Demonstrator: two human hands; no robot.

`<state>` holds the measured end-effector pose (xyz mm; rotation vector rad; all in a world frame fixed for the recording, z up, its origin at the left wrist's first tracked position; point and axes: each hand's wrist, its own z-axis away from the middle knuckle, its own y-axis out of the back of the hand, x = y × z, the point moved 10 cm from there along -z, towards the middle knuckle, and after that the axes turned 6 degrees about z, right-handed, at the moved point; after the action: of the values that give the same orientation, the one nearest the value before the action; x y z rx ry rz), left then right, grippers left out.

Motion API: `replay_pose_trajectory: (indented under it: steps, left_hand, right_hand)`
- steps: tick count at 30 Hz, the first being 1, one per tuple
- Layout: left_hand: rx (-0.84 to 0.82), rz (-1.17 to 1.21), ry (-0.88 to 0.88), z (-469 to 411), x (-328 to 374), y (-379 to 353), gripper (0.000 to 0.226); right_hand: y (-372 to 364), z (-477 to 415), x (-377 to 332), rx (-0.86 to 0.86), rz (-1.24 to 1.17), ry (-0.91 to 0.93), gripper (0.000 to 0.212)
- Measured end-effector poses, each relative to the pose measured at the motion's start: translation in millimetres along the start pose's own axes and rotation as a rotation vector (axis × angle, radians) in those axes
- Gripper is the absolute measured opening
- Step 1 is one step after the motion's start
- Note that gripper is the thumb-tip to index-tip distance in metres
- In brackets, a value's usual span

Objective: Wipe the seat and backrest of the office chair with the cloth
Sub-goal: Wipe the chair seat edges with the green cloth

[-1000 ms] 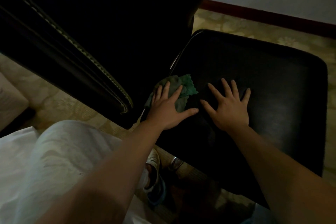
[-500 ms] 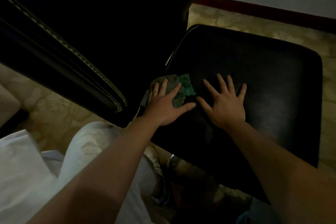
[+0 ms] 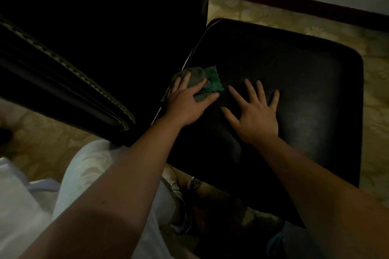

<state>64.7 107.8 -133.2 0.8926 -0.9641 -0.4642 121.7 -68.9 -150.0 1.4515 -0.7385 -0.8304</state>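
No words to read, L hand flat w/ fingers spread on green cloth, cloth at back of black seat by backrest, R hand flat, wide open on seat, holds nothing

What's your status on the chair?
Left hand flat on green cloth, seat rear corner. Right hand flat on seat, bare. Nothing in the way.
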Motion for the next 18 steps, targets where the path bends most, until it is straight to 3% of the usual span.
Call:
replay_pose_trajectory:
  steps: [6, 11, 18]
  left_hand:
    - [0.072, -0.01, -0.047, 27.5, -5.0, 0.7, 0.049]
    - [0.102, -0.079, -0.066, 40.0, -7.3, -5.8, 0.045]
    - [0.082, -0.138, -0.024, 13.5, 4.4, -9.3, 0.048]
  right_hand:
    - [-0.6, -0.7, 0.8, -0.021, -0.012, -0.002, 0.068]
    - [-3.2, -7.6, 3.8, -0.097, -0.057, 0.035, 0.068]
    - [11.6, -44.3, 6.2, -0.046, 0.028, 0.064, 0.069]
